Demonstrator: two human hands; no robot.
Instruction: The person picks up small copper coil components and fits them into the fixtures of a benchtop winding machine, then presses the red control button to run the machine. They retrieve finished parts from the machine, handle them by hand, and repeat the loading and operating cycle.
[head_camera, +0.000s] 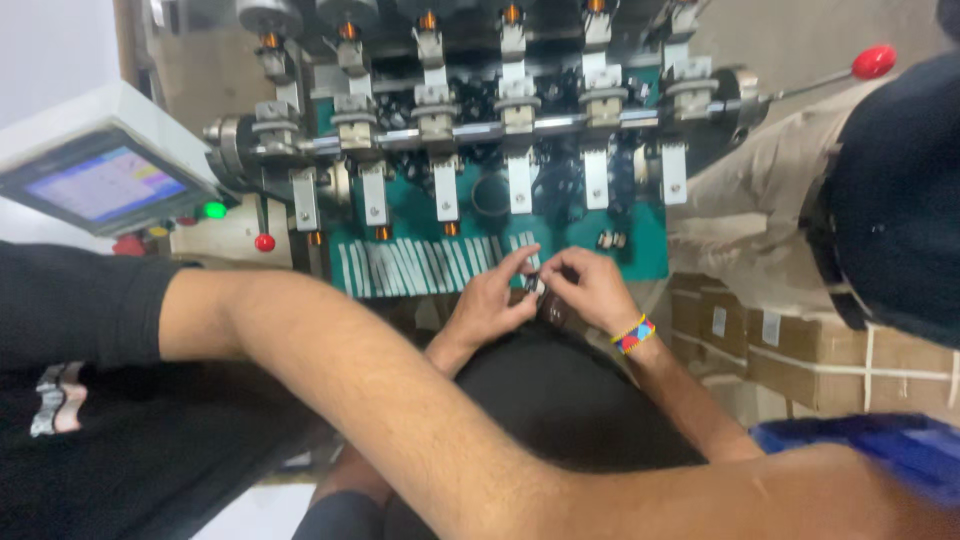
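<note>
My left hand (488, 300) and my right hand (597, 290) meet fingertip to fingertip at the front edge of a green machine plate (640, 250). Together they pinch a small dark part (540, 292) with a shiny metal bit on it. A multicoloured bracelet (633, 334) circles my right wrist. A bare arm (400, 400) crosses the foreground from a black sleeve at the left and hides the left forearm. A row of white strips (420, 268) lies on the green plate just left of my hands.
Behind the plate stands a machine with several spindle heads (517, 100) carrying copper coils. A screen panel (100, 185), a green button (214, 210) and a red knob (265, 242) are at left. A red-ball lever (873, 62), another person (890, 200) and cardboard boxes (800, 350) are at right.
</note>
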